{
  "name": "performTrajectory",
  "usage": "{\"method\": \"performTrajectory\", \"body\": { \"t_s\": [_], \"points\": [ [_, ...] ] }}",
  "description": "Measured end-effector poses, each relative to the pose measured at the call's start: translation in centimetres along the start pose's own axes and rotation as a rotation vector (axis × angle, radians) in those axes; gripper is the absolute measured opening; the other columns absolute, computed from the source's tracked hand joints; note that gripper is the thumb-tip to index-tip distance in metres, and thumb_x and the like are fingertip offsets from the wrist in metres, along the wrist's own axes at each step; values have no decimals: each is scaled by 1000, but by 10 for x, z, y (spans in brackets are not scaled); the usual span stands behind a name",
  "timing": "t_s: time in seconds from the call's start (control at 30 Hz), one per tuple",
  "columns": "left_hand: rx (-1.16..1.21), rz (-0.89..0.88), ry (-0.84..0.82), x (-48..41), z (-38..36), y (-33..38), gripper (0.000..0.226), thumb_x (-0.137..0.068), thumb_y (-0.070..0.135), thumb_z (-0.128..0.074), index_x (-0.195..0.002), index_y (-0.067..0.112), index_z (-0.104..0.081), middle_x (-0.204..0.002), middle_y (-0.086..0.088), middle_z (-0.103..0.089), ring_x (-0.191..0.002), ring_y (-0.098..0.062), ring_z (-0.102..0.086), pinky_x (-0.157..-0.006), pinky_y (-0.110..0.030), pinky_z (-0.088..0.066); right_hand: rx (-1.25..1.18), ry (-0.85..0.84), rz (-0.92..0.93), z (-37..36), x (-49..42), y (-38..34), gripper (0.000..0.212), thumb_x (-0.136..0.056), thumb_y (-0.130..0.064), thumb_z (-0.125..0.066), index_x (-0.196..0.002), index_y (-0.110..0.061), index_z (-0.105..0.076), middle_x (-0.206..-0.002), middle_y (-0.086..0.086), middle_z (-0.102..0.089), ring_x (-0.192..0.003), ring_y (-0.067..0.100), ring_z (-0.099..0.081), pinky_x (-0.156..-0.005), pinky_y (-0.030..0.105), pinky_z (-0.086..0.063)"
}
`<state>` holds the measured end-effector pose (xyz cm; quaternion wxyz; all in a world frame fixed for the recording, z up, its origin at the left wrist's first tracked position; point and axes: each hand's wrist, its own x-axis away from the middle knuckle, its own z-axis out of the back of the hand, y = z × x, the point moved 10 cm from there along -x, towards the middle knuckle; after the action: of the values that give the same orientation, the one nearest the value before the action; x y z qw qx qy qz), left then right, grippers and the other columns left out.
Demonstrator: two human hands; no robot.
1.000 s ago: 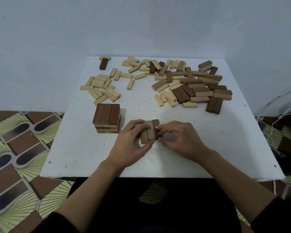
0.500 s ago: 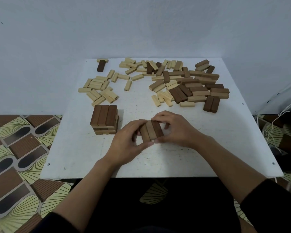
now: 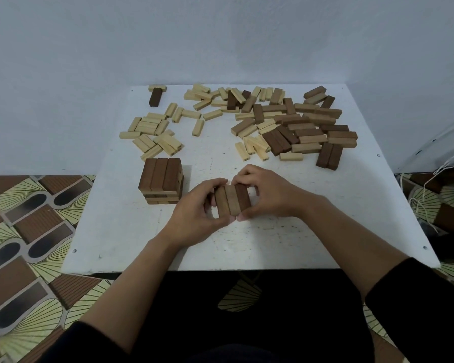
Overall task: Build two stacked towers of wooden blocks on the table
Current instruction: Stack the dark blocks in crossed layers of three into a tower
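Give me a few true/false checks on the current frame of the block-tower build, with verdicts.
1. The left hand and right hand both grip a row of three blocks held side by side. True.
2. The stack stands to the right of the hands. False: it stands to their left, apart from them.
3. The stack's top layer is three pale blocks. False: it is three dark brown blocks side by side.
4. Loose blocks, pale and brown, lie scattered over the far part of the table. True.
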<state>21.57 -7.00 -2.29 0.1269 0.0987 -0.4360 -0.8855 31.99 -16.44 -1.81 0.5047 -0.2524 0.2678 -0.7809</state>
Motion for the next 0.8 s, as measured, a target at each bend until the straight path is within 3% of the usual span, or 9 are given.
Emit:
{"method": "performTrajectory", "body": {
  "t_s": [0.27,0.43,0.53,0.63,0.73,0.8],
  "points": [
    [32,6,-1,-1,1,2,74,-70,26,-92,-135,27,-56,-105,13,-59,-91,-10,-55,-72,-20,-47,-36,60,-16,2,6,-1,74,-63,-38,-94,-129,-24,-64,-116,-8,-52,-103,3,-49,-80,23,-38],
    [72,32,-39,-3,1,1,76,-68,23,-94,-135,24,-57,-103,1,-61,-84,-8,-54,-69,-17,-46,4,22,-3,-1,4,-5,65,-65,-40,-92,-122,-24,-66,-115,-9,-50,-104,5,-47,-80,24,-37],
    [63,26,-56,-4,1,5,76,-69,23,-94,-135,23,-57,-103,8,-61,-82,-2,-54,-69,-12,-44,28,15,-13,-1,4,-5,68,-65,-40,-92,-125,-23,-65,-116,-8,-51,-105,8,-48,-81,25,-40],
    [54,38,-56,-4,2,6,76,-67,25,-94,-134,25,-58,-104,15,-60,-84,-2,-55,-69,-11,-44,49,31,-38,1,7,-6,78,-66,-41,-92,-135,-22,-60,-120,-8,-51,-107,8,-47,-85,25,-40],
    [28,36,-50,-5,4,7,73,-67,29,-94,-130,28,-58,-102,14,-60,-83,-7,-55,-68,-16,-45,53,43,-72,0,14,-5,102,-66,-43,-92,-152,-21,-43,-133,-8,-47,-121,9,-44,-98,28,-38],
    [26,27,-55,-4,5,9,76,-66,30,-95,-132,28,-57,-107,13,-61,-86,-7,-56,-69,-15,-46,5,52,-97,0,21,-4,111,-66,-44,-92,-157,-24,-32,-142,-9,-40,-125,7,-42,-99,25,-37]
  ]
}}
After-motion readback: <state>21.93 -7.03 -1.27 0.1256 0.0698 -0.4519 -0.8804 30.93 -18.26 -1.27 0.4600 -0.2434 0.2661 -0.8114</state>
